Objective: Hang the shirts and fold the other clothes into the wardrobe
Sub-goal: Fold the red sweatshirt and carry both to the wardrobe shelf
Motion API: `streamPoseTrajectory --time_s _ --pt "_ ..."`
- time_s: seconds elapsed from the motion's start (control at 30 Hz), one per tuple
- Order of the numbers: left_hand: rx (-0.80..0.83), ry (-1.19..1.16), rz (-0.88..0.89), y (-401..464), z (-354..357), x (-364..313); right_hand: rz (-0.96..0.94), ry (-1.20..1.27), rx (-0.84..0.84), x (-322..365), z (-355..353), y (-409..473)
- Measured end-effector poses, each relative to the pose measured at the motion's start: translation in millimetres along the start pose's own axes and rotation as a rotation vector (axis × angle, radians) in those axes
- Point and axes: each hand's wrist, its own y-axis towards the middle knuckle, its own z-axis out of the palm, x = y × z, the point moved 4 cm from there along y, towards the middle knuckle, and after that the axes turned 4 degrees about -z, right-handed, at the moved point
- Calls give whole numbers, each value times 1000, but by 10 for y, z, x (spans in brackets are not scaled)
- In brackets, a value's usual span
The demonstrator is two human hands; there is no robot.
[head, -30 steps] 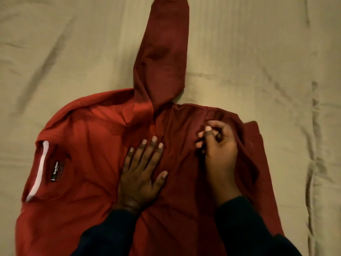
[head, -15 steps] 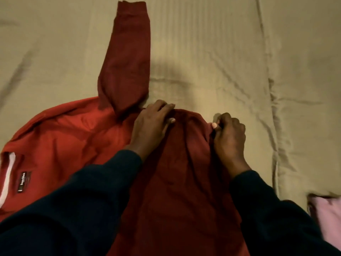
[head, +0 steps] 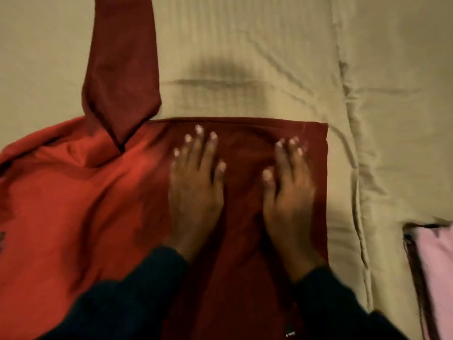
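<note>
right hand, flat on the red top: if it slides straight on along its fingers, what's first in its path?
The right hand would first cross the red top's folded far edge, then bare beige bedsheet. Nothing else shows in that line.

The bed [head: 257,45] carries everything here, covered in a beige, finely ribbed sheet that is creased in long wrinkles, with a raised seam running down its right side. A red sweatshirt [head: 73,204] lies spread flat on it, one sleeve [head: 122,69] stretched straight toward the far edge, and its right part folded into a darker, straight-edged panel. Well apart from it, at the right edge, lies a pink cloth [head: 436,266] with a dark border.
</note>
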Motion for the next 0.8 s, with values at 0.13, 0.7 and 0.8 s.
streamPoseTrajectory --time_s 0.13,0.7,0.8 --pt "237 171 45 -780 189 125 -127 -179 303 -58 243 -876" --pt "470 211 225 -2093 287 -251 777 68 153 -789 -762 -1959" --pt "464 244 244 -2183 212 -155 722 -65 127 -1099 -984 -2041"
